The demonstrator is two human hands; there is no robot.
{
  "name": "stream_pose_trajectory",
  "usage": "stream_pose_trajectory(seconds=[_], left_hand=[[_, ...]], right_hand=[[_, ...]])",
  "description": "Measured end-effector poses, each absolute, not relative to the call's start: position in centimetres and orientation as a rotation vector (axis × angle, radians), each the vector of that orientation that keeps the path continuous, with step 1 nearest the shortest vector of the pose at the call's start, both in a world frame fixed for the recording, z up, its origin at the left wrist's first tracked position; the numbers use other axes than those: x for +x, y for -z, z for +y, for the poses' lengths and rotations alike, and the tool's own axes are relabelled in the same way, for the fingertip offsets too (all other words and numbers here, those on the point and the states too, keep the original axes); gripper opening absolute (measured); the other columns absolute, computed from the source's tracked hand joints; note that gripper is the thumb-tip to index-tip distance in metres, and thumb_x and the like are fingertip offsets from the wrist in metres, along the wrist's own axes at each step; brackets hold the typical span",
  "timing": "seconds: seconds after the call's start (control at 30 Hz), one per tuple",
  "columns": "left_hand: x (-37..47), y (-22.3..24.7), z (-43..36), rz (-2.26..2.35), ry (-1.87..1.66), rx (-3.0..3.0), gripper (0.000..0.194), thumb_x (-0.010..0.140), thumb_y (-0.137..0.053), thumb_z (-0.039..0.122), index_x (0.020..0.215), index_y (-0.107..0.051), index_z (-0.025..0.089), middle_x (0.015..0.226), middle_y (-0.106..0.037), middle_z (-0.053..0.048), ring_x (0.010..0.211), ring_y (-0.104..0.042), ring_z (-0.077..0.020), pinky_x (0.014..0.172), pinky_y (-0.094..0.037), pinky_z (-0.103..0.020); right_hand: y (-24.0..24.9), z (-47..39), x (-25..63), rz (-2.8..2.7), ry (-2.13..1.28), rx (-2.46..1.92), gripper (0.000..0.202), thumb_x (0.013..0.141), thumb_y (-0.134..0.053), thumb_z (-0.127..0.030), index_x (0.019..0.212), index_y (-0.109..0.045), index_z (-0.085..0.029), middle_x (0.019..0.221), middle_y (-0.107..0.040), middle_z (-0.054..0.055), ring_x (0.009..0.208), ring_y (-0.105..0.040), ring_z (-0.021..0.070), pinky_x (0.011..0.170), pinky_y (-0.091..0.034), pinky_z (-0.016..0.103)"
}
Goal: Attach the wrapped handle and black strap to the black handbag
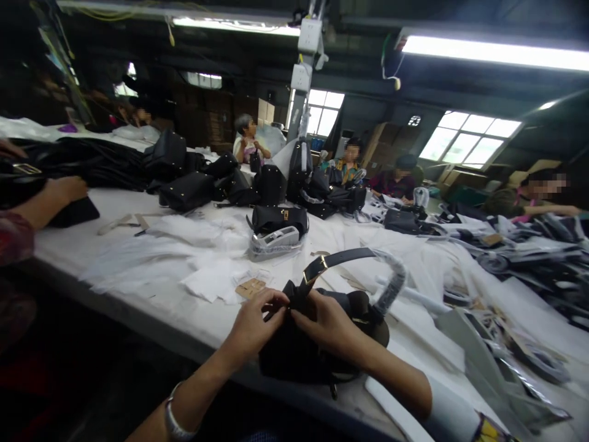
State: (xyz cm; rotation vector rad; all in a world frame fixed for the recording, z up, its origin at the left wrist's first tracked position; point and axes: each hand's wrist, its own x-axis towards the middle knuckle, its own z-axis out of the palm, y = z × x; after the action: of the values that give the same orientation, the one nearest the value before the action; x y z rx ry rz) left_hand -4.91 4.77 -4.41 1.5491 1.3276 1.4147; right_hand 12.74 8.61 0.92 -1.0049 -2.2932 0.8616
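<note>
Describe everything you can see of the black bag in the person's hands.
The black bag looks like leather, its body too dark to show much detail. A strap arches above it, with a gold-coloured buckle towards the picture's left and pale wrapping towards the right. It is at the table's near edge, the left hand and right hand gripping its upper part.

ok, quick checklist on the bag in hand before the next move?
1. Left hand on black bag: ok, fingertips at its top.
2. Right hand on bag: ok, close beside the left.
3. What the fingertips grip: cannot tell, too dark and partly hidden.
4. Handle raised: ok, arches above the bag.
5. Handle wrapped throughout: not ok, clear wrap on one side, buckle end bare.
6. Co-worker's hand clear of this bag: ok, well off to the left.
</note>
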Motion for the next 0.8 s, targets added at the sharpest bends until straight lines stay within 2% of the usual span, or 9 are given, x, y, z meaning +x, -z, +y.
stream_pose_trajectory(seconds=[0.13, 0.27, 0.37, 0.43, 0.53, 0.6, 0.7, 0.8], left_hand=[[-5.9, -0.1, 5.1, 1.248, -1.506, 1.460, 0.025, 0.086, -0.060, 0.034, 0.106, -0.067, 0.021, 0.111, -0.068, -0.006, 0.106, -0.062, -0.0227, 0.096, -0.048, -0.034], [-5.1, -5.4, 6.3, 1.136, -1.469, 1.571, 0.044, 0.089, -0.052, 0.050, 0.115, -0.067, 0.018, 0.115, -0.068, -0.010, 0.109, -0.061, -0.0267, 0.097, -0.047, -0.039], [-3.4, -8.7, 8.3, 1.107, -1.351, 1.788, 0.049, 0.090, -0.047, 0.055, 0.114, -0.069, 0.018, 0.114, -0.069, -0.009, 0.110, -0.061, -0.0265, 0.098, -0.045, -0.038], [-2.0, -10.5, 10.0, 1.101, -1.240, 1.900, 0.052, 0.088, -0.048, 0.059, 0.111, -0.070, 0.018, 0.108, -0.071, -0.010, 0.104, -0.064, -0.0253, 0.093, -0.048, -0.035], [0.5, -12.7, 12.5, 1.113, -0.991, 1.895, 0.064, 0.083, -0.048, 0.067, 0.101, -0.071, 0.011, 0.091, -0.074, -0.012, 0.078, -0.069, -0.0225, 0.068, -0.053, -0.029], [2.0, -13.7, 13.7, 1.104, -0.727, 1.811, 0.068, 0.081, -0.045, 0.071, 0.091, -0.071, 0.008, 0.081, -0.073, -0.013, 0.062, -0.067, -0.0195, 0.053, -0.049, -0.025], [3.5, -14.6, 14.6, 1.031, -0.416, 1.727, 0.058, 0.079, -0.054, 0.067, 0.077, -0.071, 0.011, 0.069, -0.071, -0.009, 0.054, -0.062, -0.0145, 0.050, -0.044, -0.023], [3.4, -15.2, 14.6, 0.979, -0.337, 1.734, 0.045, 0.074, -0.066, 0.059, 0.069, -0.071, 0.014, 0.059, -0.066, -0.003, 0.049, -0.055, -0.0112, 0.051, -0.043, -0.022]], right_hand=[[-2.7, 7.7, 16.0, -2.003, -1.124, -0.959, 0.030, 0.087, -0.060, -0.033, 0.116, -0.063, -0.025, 0.111, -0.069, 0.004, 0.096, -0.067, 0.0202, 0.089, -0.051, 0.034], [-4.0, 7.4, 18.7, -1.502, -1.312, -0.980, 0.039, 0.090, -0.054, -0.048, 0.121, -0.060, -0.025, 0.125, -0.063, 0.008, 0.094, -0.067, 0.0200, 0.084, -0.055, 0.035], [-4.8, 7.6, 19.5, -1.212, -1.441, -0.881, 0.045, 0.090, -0.052, -0.052, 0.126, -0.056, -0.026, 0.133, -0.058, 0.009, 0.102, -0.065, 0.0206, 0.085, -0.055, 0.034], [-5.0, 7.7, 19.7, -1.101, -1.501, -0.818, 0.047, 0.091, -0.048, -0.056, 0.125, -0.056, -0.025, 0.136, -0.057, 0.009, 0.110, -0.063, 0.0217, 0.090, -0.054, 0.034], [-4.6, 7.8, 19.9, -1.025, -1.606, -0.778, 0.053, 0.092, -0.038, -0.061, 0.123, -0.058, -0.022, 0.135, -0.058, 0.010, 0.117, -0.059, 0.0232, 0.096, -0.051, 0.036], [-4.1, 7.9, 20.2, -0.980, -1.650, -0.741, 0.056, 0.092, -0.036, -0.063, 0.123, -0.058, -0.021, 0.134, -0.058, 0.011, 0.119, -0.058, 0.0236, 0.100, -0.049, 0.038], [-3.5, 8.3, 20.7, -0.954, -1.568, -0.700, 0.054, 0.093, -0.035, -0.062, 0.123, -0.058, -0.023, 0.137, -0.056, 0.009, 0.123, -0.055, 0.0232, 0.105, -0.044, 0.040], [-3.2, 9.1, 21.5, -0.950, -1.439, -0.711, 0.050, 0.093, -0.036, -0.061, 0.117, -0.061, -0.024, 0.139, -0.054, 0.008, 0.128, -0.051, 0.0235, 0.107, -0.043, 0.042]])
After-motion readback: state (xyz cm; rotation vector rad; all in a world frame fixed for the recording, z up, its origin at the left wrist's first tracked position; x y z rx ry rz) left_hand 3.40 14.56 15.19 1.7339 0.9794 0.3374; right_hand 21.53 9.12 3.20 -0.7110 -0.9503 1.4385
